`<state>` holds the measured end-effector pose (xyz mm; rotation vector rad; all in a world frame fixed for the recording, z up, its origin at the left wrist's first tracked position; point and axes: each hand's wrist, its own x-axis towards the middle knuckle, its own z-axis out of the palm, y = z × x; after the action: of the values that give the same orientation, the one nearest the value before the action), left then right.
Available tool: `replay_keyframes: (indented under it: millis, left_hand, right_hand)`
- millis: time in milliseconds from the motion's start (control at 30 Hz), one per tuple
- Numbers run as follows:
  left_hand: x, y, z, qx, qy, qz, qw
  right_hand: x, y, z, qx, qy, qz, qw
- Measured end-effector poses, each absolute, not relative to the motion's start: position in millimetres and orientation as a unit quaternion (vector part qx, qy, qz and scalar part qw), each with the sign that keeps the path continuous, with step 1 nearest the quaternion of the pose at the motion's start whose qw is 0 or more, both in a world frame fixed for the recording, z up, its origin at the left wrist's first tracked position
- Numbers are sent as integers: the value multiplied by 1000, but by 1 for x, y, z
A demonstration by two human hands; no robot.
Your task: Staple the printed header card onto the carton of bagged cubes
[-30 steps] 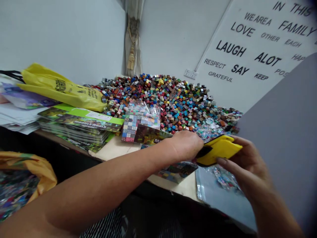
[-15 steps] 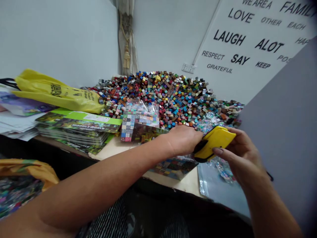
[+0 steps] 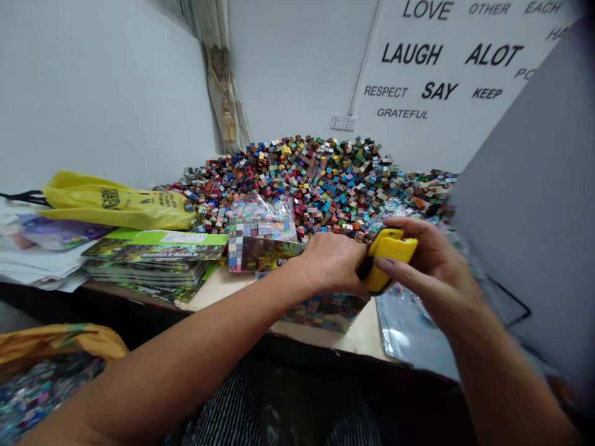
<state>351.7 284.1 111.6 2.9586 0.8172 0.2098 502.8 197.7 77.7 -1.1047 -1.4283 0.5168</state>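
Note:
Both hands hold a yellow plastic hand tool [image 3: 388, 251] with a black part at its lower end. My left hand [image 3: 332, 263] grips it from the left, near the black part, and my right hand [image 3: 430, 272] wraps around it from the right. What the tool is remains unclear, as my fingers hide much of it. Just behind my left hand lie a clear plastic bag of small coloured cubes [image 3: 263, 217] and a printed card [image 3: 269, 254]. A box with a pixel pattern [image 3: 325, 313] lies below my left wrist.
A large heap of small coloured cubes [image 3: 316, 179] covers the back of the wooden table [image 3: 334, 341]. Stacked booklets [image 3: 155, 254], a yellow plastic bag [image 3: 114, 207], and white papers [image 3: 41, 266] lie left. A grey board [image 3: 525, 186] rises right, above a silvery sheet [image 3: 409, 328].
The yellow tool has turned more upright and moved up and left. My right hand has moved closer to my left hand. The whole view has shifted as my head moved.

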Motion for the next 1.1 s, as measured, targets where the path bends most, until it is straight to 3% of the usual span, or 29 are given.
replay_keyframes:
  millis: [167, 700, 900, 1100]
  left_hand:
    - [353, 285, 108, 964, 251, 74, 46]
    - [354, 273, 113, 953, 289, 78, 54]
    - [357, 270, 108, 945, 308, 102, 48]
    - [362, 271, 102, 948, 296, 108, 35]
  right_hand:
    - [499, 199, 69, -459, -584, 211, 636]
    - [504, 194, 68, -507, -616, 177, 576]
    - [485, 206, 82, -597, -594, -7, 540]
    - [472, 223, 73, -608, -516, -113, 592]
